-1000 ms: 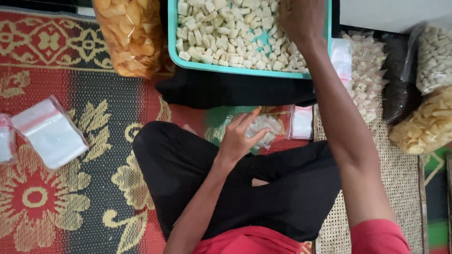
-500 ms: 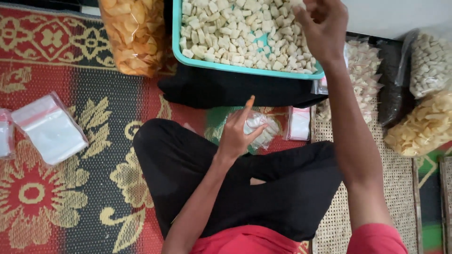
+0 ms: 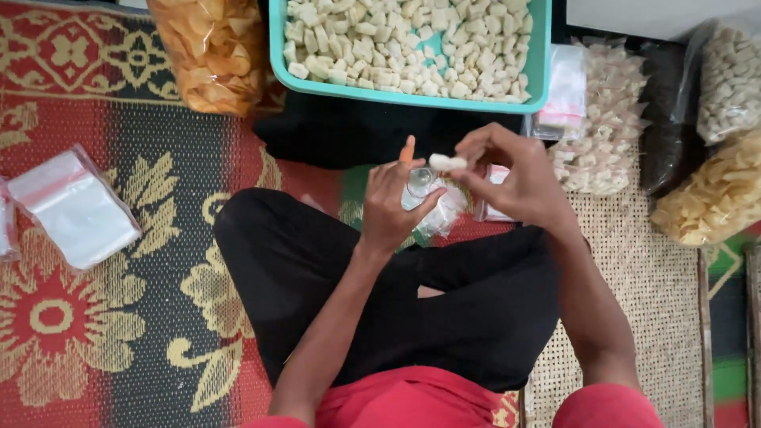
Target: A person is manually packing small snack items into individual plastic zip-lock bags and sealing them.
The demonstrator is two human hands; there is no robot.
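I sit cross-legged on a patterned mat. My left hand (image 3: 394, 205) holds a small clear plastic bag (image 3: 434, 208) partly filled with pale snack pieces, its mouth held open toward my right hand. My right hand (image 3: 511, 179) hovers just over the bag's mouth, fingertips pinched on a pale snack piece (image 3: 446, 162). Beyond my hands, a teal tray (image 3: 541, 70) full of the same pale cut pieces rests on black cloth.
A big bag of orange chips (image 3: 214, 49) stands left of the tray. Stacks of empty clear bags (image 3: 73, 208) lie on the mat at left. More filled snack bags (image 3: 606, 127) and yellow chips (image 3: 716, 198) sit at right on a woven mat.
My right hand has come back from the teal tray toward me, carrying a pale piece, and now sits over the small bag. My left hand kept the bag nearly still.
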